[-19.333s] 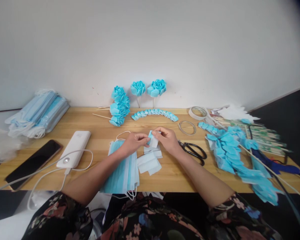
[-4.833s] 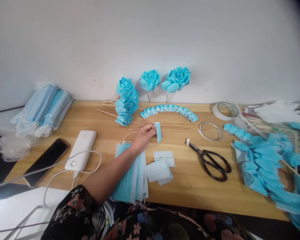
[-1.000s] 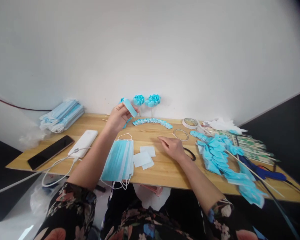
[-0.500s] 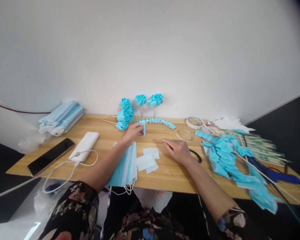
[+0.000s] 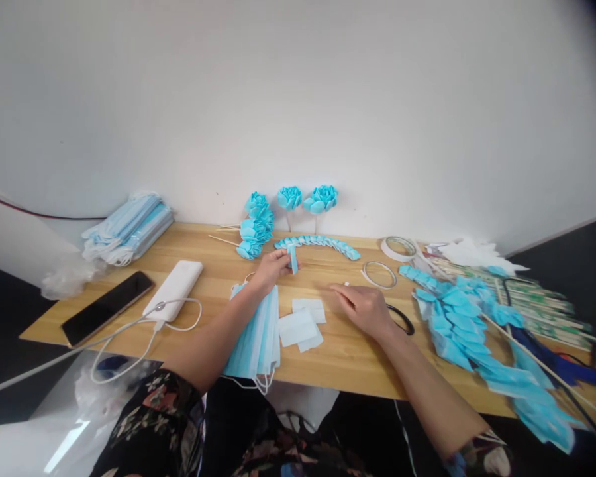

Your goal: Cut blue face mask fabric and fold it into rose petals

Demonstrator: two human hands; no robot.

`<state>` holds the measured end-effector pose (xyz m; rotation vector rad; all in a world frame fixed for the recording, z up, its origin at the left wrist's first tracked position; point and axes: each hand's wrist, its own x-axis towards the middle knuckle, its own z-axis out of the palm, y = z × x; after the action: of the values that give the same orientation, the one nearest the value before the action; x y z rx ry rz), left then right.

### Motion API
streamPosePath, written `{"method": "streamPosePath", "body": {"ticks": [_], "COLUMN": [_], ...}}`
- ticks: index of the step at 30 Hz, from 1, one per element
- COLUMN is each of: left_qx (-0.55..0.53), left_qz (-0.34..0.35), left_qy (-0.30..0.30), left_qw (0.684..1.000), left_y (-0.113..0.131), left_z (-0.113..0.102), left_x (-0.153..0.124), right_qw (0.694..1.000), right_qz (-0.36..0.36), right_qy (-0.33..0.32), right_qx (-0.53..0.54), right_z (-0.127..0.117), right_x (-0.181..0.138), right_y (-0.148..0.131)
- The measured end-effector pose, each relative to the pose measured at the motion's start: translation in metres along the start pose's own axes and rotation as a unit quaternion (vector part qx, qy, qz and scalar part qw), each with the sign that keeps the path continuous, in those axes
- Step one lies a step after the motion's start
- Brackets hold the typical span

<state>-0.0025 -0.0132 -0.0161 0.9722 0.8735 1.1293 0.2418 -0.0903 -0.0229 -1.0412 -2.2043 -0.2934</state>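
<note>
My left hand (image 5: 271,267) pinches a small folded blue mask piece (image 5: 293,258) upright, just in front of the curved row of folded blue pieces (image 5: 318,243). My right hand (image 5: 365,307) rests on the wooden table (image 5: 338,344) with its fingers stretched out flat, lying over the black scissors (image 5: 402,319). Between the hands lie white cut squares (image 5: 300,324). A stack of blue face masks (image 5: 258,338) sits under my left forearm.
Blue mask flowers on sticks (image 5: 258,222) lean at the wall. Tape rolls (image 5: 400,248) and a tape ring (image 5: 379,273) lie right of centre, beside a heap of blue folded pieces (image 5: 457,311). At left are a power bank (image 5: 175,289), a phone (image 5: 108,307) and packed masks (image 5: 129,228).
My left hand came down from a raised position to the table, carrying the blue piece to the near end of the curved row. My right hand stayed on the scissors.
</note>
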Motion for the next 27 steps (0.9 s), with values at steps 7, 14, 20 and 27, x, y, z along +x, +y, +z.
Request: {"method": "streamPosePath", "body": {"ticks": [7, 14, 20, 27], "left_qx": [-0.005, 0.011, 0.0, -0.018], "left_qz": [-0.016, 0.012, 0.025, 0.028], "left_qy": [-0.008, -0.02, -0.022, -0.007], "left_qw": [1.0, 1.0, 0.999, 0.999], "left_y": [-0.0013, 0.0028, 0.0014, 0.0003], "left_z": [0.0031, 0.0056, 0.0056, 0.0035], "left_x": [0.001, -0.0032, -0.0022, -0.0021], "right_qw": [1.0, 0.999, 0.999, 1.0], "right_qz": [0.001, -0.011, -0.024, 0.009], "right_qy": [-0.007, -0.017, -0.003, -0.017], "right_qx": [0.03, 0.039, 0.026, 0.004], "right_z": [-0.0013, 0.0004, 0.0029, 0.0045], "right_x": [-0.001, -0.0005, 0.0002, -0.0006], "right_y": [-0.003, -0.0082, -0.008, -0.0018]}}
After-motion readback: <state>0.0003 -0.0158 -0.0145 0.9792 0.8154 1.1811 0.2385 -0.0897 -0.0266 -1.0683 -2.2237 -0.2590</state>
